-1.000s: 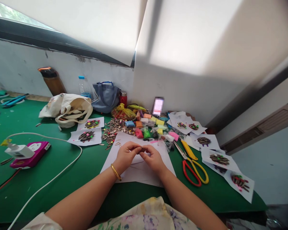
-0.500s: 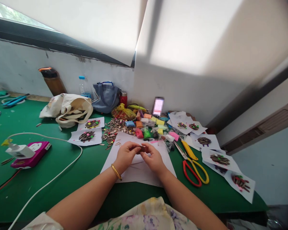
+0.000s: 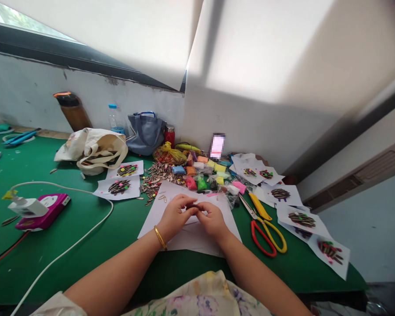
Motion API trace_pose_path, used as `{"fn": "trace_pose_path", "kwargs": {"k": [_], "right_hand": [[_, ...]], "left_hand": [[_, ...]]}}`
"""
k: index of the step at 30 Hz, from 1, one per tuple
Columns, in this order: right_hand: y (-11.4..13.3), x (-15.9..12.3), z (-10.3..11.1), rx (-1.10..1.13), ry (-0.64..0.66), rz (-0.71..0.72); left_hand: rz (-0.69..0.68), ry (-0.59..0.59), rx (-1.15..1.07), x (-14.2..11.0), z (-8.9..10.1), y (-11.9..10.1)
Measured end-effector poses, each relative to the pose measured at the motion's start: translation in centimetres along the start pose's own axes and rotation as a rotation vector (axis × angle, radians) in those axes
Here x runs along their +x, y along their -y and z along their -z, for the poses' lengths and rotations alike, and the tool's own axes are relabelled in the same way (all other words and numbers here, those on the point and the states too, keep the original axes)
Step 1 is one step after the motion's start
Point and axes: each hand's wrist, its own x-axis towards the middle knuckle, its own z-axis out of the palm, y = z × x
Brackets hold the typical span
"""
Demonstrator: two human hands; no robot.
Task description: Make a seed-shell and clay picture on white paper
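Over the white paper sheets (image 3: 154, 219), a small brown lump of modelling clay (image 3: 193, 206) is pinched between both hands. My left hand (image 3: 177, 216), with a gold bangle at the wrist, grips its left side. The fingers of my right hand (image 3: 212, 218) close on the other side, thumb tip near the left thumb. Fingers cover part of the lump, so its full shape is hidden. A few loose sunflower seeds (image 3: 163, 197) lie on the paper beyond my left hand. Bagged coloured clay blocks (image 3: 200, 182) sit just past the fingertips.
Scissors (image 3: 263, 230) and a yellow utility knife (image 3: 260, 206) lie to the right, beside papers with seed pictures (image 3: 301, 219). A seed pile (image 3: 163, 173), cloth bags (image 3: 146, 134) and a phone (image 3: 217, 145) stand behind. Leftward are a magenta power box (image 3: 49, 213) and white cable (image 3: 82, 239).
Both hands stay over the paper, still holding the brown clay. The fingers and thumbs have shifted slightly, and the lump is turned a little between them.
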Motion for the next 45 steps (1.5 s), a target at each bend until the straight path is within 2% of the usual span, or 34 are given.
{"fn": "trace_pose_path", "kwargs": {"k": [2, 4, 6, 10, 13, 16, 20, 22, 26, 28, 33, 36, 45], "right_hand": [[0.12, -0.05, -0.19, -0.006, 0.008, 0.005], [0.31, -0.08, -0.38, 0.009, 0.012, -0.005], [0.46, -0.08, -0.48, 0.039, -0.005, -0.035], [0.35, 0.04, -0.33, 0.148, 0.010, -0.074], [0.11, 0.12, -0.07, 0.144, 0.019, -0.057], [0.00, 0.05, 0.04, 0.015, -0.009, -0.018], [0.25, -0.12, -0.18, -0.112, 0.020, 0.054], [0.51, -0.14, -0.31, -0.084, 0.014, 0.038], [0.78, -0.05, -0.33, 0.048, 0.049, -0.005], [0.68, 0.00, -0.24, 0.082, 0.055, -0.007], [0.19, -0.02, -0.09, 0.038, -0.028, -0.038], [0.17, -0.11, -0.16, -0.001, -0.015, -0.043], [-0.18, -0.15, -0.07, 0.081, 0.031, -0.022]], "left_hand": [[-0.005, 0.001, 0.037, 0.02, 0.14, -0.16], [0.024, -0.049, 0.018, 0.10, 0.21, -0.30], [0.092, -0.094, -0.084, 0.21, 0.18, -0.32], [0.193, -0.065, -0.264, 0.29, -0.09, -0.02], [0.135, -0.045, -0.199, 0.19, -0.25, 0.17], [0.069, -0.048, -0.078, 0.08, -0.21, 0.11], [0.038, -0.034, -0.010, 0.09, -0.01, -0.14], [0.079, -0.057, -0.043, 0.14, 0.03, -0.22], [0.200, -0.036, -0.306, 0.23, -0.19, -0.10], [0.216, -0.047, -0.365, 0.25, -0.36, 0.04], [0.118, -0.073, -0.176, 0.17, -0.38, 0.15], [0.051, -0.071, -0.051, 0.04, -0.29, 0.10], [0.114, -0.113, -0.154, 0.00, -0.36, 0.03]]}}
